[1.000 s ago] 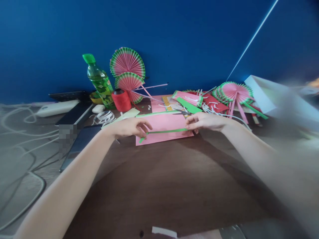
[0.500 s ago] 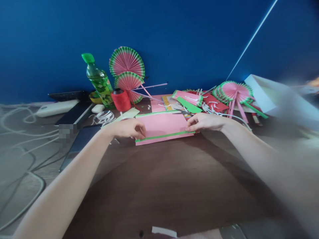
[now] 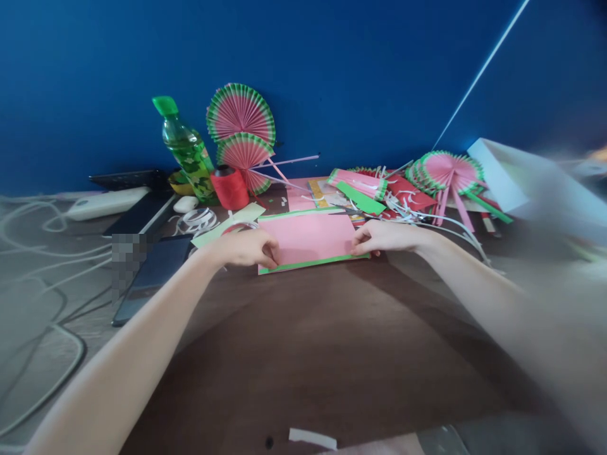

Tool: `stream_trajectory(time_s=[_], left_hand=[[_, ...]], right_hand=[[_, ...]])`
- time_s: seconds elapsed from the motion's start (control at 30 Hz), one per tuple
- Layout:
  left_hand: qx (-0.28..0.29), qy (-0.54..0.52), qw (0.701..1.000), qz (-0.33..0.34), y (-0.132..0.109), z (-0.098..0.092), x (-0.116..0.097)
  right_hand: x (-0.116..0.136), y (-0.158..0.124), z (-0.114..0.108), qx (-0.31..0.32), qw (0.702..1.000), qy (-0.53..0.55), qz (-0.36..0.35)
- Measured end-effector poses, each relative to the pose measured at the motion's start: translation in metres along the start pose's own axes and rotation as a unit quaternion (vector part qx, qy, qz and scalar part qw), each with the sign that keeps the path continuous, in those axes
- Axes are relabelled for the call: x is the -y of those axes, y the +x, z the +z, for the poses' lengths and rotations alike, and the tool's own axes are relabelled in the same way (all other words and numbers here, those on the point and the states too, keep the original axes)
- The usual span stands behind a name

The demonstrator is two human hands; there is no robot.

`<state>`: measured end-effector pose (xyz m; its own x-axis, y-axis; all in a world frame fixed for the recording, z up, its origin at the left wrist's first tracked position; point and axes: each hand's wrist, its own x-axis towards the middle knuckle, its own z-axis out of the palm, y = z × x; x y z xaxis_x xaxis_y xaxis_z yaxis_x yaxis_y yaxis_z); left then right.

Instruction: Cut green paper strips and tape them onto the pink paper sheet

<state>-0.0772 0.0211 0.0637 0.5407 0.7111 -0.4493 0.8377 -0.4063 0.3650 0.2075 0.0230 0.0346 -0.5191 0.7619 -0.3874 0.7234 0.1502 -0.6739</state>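
Observation:
A pink sheet of paper (image 3: 310,239) lies on the dark table, with a narrow green paper strip (image 3: 315,261) along its near edge. Another green-and-white band runs along the sheet's far edge. My left hand (image 3: 253,248) has its thumb and fingers pinched together at the strip's left end, touching the sheet. At the right end, my right hand (image 3: 372,240) pinches the strip at the sheet's near corner. The fingertips partly cover both ends of the strip.
Behind the sheet stand a green bottle (image 3: 187,151), a red thread spool (image 3: 231,188) and round pleated paper fans (image 3: 241,114). More fans (image 3: 448,172) and a white box (image 3: 502,180) are at the right. A dark phone or tablet (image 3: 147,284) and cables lie left.
The green strip has shifted toward me, from a little inside the sheet to its near edge, covering the pink margin. Both hands stay at its ends.

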Motion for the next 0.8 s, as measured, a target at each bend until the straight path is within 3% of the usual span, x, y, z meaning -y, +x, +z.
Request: stream_trajectory(time_s=[0.2,0.57,0.8], left_hand=[[0.003,0.007,1.0,-0.009,0.002,0.0014,0.0016],[0.012,0.003,1.0,-0.009,0.0038,0.0024,0.0051],[0.01,0.019,1.0,-0.007,0.0043,0.0024,0.0042]], right_hand=[[0.0012,0.0013,0.0024,-0.015,0.998,-0.057,0.012],[0.0018,0.0007,-0.0001,-0.047,0.992,-0.105,-0.053],[-0.0013,0.0044,0.0015,-0.031,0.991,-0.121,-0.053]])
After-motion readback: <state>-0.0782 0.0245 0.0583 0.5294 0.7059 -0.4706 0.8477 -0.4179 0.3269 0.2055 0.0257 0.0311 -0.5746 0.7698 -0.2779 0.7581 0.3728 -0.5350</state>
